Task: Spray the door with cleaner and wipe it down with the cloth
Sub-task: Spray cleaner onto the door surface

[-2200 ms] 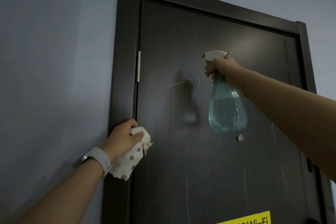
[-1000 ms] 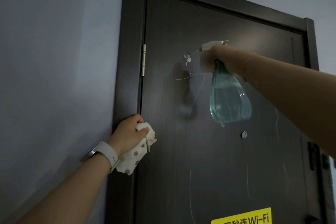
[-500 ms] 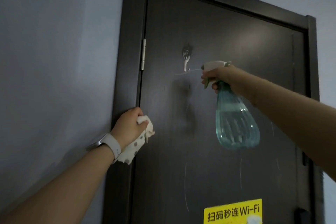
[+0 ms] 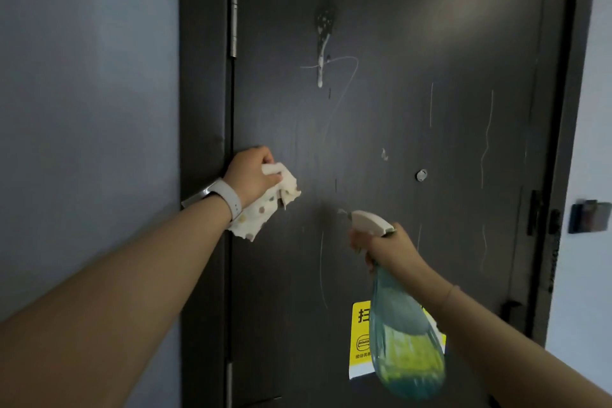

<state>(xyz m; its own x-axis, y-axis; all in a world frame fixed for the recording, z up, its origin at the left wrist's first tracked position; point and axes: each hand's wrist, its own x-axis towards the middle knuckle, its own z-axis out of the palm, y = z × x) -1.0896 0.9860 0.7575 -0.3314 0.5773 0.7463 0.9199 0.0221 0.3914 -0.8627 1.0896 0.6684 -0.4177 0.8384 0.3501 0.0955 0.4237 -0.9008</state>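
Observation:
A dark brown door (image 4: 414, 60) fills the middle of the view, streaked with thin wet trails and a foamy patch (image 4: 324, 23) running down near the top. My left hand (image 4: 253, 175) grips a bunched white cloth with coloured dots (image 4: 261, 212) against the door's hinge side. My right hand (image 4: 390, 247) holds a teal spray bottle (image 4: 404, 341) by its neck, fingers at the white trigger head (image 4: 369, 222), whose nozzle points at the door at mid height.
A yellow sticker (image 4: 359, 341) sits low on the door, partly behind the bottle. A peephole (image 4: 421, 174) is at centre right, hinges (image 4: 234, 21) on the left, lock hardware (image 4: 533, 212) on the right edge. A dark wall fitting (image 4: 591, 215) hangs beside the frame. Grey walls flank the door.
My right hand has brought the spray bottle down from near the top of the door to mid height. The foam patch has run down. My left hand keeps the cloth at the hinge side.

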